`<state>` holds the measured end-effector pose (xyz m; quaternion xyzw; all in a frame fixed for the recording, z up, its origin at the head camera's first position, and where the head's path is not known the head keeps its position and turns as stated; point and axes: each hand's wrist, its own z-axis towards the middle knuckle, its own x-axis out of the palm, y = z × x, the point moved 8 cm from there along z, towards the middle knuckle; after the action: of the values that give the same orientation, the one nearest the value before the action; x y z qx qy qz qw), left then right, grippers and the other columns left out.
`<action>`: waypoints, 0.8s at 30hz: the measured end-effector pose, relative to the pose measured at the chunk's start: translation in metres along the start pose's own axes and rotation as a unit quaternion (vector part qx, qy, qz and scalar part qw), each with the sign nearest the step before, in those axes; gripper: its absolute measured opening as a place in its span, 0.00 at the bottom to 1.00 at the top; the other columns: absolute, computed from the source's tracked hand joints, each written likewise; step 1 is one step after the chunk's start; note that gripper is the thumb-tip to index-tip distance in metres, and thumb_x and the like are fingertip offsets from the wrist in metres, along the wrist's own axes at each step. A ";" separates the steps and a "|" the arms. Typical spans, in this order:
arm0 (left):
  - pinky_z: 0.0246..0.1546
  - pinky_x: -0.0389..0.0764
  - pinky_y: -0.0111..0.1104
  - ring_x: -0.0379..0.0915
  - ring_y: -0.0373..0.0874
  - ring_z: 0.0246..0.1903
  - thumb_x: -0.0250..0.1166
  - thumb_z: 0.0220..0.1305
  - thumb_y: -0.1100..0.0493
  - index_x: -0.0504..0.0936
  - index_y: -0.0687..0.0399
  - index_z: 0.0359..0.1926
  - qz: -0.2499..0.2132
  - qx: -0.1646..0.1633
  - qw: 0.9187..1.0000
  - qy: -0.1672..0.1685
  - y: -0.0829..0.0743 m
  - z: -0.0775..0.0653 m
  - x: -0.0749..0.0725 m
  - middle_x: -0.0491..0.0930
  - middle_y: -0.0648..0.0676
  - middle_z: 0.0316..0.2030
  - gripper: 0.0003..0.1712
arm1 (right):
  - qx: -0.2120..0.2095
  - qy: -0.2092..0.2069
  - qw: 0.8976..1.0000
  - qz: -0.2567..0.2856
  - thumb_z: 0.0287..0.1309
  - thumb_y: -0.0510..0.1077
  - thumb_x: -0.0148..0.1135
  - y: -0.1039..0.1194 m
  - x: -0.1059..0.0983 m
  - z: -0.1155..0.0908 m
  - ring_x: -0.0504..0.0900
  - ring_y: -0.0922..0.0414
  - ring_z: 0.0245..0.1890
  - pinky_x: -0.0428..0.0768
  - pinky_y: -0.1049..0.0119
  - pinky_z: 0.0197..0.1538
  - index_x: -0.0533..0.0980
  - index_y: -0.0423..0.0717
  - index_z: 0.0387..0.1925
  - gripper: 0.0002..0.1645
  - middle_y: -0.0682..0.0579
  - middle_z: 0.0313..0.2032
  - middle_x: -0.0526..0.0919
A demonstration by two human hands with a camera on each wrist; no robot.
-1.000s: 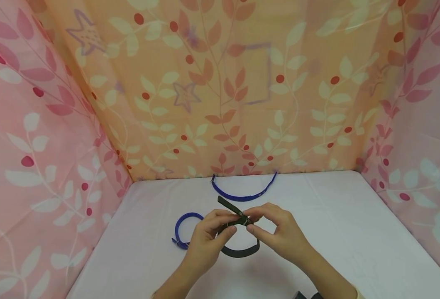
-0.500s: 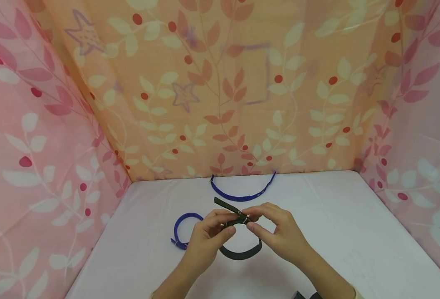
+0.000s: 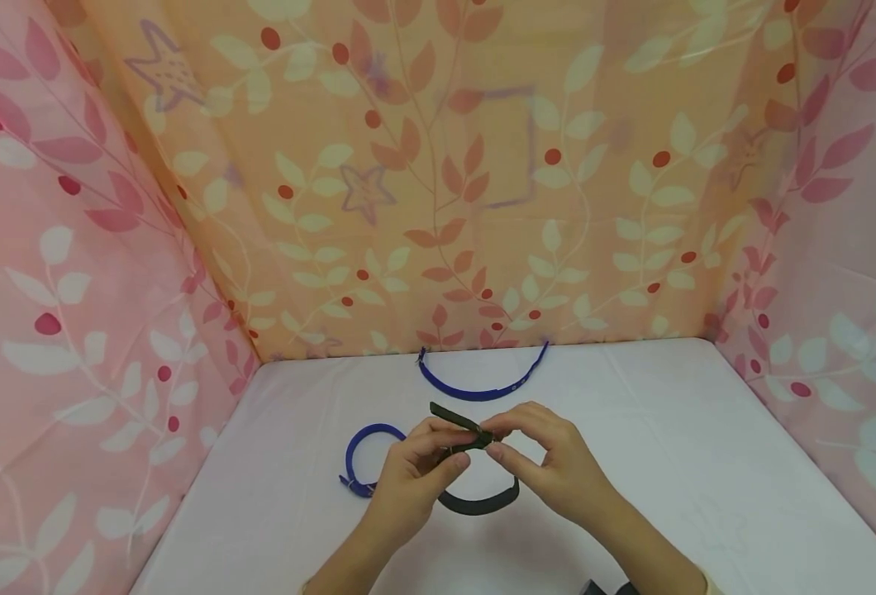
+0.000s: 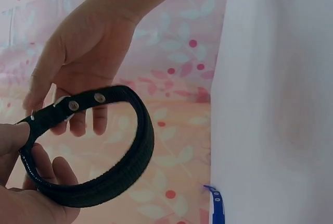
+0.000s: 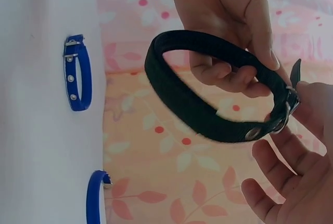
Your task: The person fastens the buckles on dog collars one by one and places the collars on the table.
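A dark green collar, bent into a loop, hangs in the air between both hands in the head view. My left hand pinches its band between thumb and fingers on the left. The right hand pinches the collar at its metal buckle, where the strap crosses. A free strap end sticks up toward the far left. In the left wrist view, metal eyelets show along the band. Fingers partly hide the buckle in the head view.
A blue collar, closed in a ring, lies on the white table, partly behind the left hand. Another blue collar lies open in a curve near the back edge. Patterned cloth walls enclose the table. A dark object shows at the bottom edge.
The free strap end has dipped slightly, and the collar's loop has shifted a little. Both hands keep nearly the same place and hold. The blue collars have not moved on the table.
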<state>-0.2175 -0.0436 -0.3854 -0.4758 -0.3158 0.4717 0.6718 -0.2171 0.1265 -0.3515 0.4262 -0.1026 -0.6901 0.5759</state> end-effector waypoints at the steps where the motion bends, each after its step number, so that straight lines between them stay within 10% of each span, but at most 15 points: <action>1: 0.60 0.79 0.33 0.76 0.52 0.58 0.65 0.70 0.65 0.86 0.60 0.55 0.003 0.000 1.000 0.001 0.001 0.000 0.000 0.77 0.60 0.53 0.14 | -0.005 -0.005 1.000 0.001 0.64 0.43 0.71 0.000 0.000 0.000 0.81 0.62 0.51 0.82 0.65 0.53 0.83 0.61 0.50 0.15 0.64 0.46 0.85; 24: 0.62 0.78 0.33 0.76 0.51 0.59 0.65 0.72 0.61 0.88 0.55 0.52 0.041 -0.017 0.999 0.017 0.006 0.000 0.005 0.75 0.57 0.52 0.12 | 0.014 -0.030 0.999 -0.013 0.57 0.40 0.76 0.002 -0.002 -0.002 0.82 0.63 0.52 0.80 0.65 0.55 0.81 0.57 0.52 0.22 0.64 0.46 0.85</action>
<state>-0.2180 -0.0386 -0.3916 -0.5072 -0.2928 0.4855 0.6490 -0.2144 0.1286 -0.3507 0.4144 -0.1236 -0.7088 0.5573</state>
